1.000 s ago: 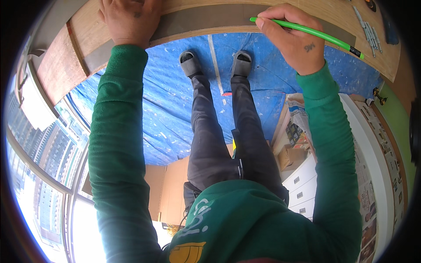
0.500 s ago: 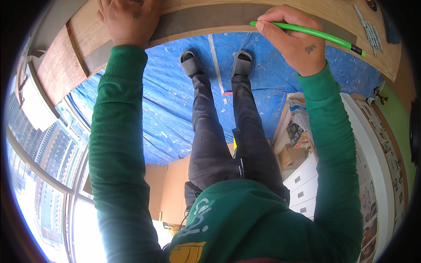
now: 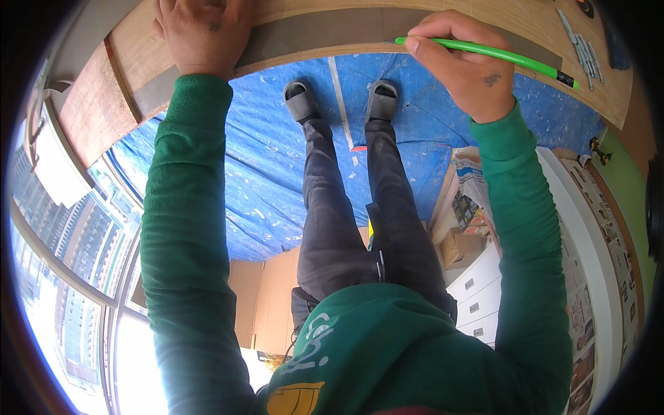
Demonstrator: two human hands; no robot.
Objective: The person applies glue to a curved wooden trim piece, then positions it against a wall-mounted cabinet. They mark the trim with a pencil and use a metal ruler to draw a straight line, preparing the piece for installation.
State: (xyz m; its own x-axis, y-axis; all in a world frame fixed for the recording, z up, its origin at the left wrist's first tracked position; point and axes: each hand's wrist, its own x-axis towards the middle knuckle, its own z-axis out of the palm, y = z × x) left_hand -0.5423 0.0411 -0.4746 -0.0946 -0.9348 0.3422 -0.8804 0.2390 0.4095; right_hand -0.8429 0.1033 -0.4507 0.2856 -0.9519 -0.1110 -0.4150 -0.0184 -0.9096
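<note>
My right hand (image 3: 467, 66) pinches a bright green pencil (image 3: 498, 54) between thumb and fingers. The pencil lies nearly level, its tip pointing left over a grey-brown strip (image 3: 325, 34) and its black-banded end to the right. That strip runs along the near edge of a pale wooden board (image 3: 311, 10). My left hand (image 3: 207, 38) rests palm down at the upper left, over the strip and the board. Its fingers are mostly hidden or cut off by the picture's top edge.
Several metal rods (image 3: 586, 55) lie on the board's right end. A wooden batten (image 3: 121, 79) crosses it at left. Below, a paint-flecked blue tarp (image 3: 256, 187) covers the floor under my sandalled feet. White drawers (image 3: 477, 304) stand at right; a window (image 3: 76, 242) is at left.
My right hand and the pencil have shifted very slightly to the right and down. My left hand stays in place.
</note>
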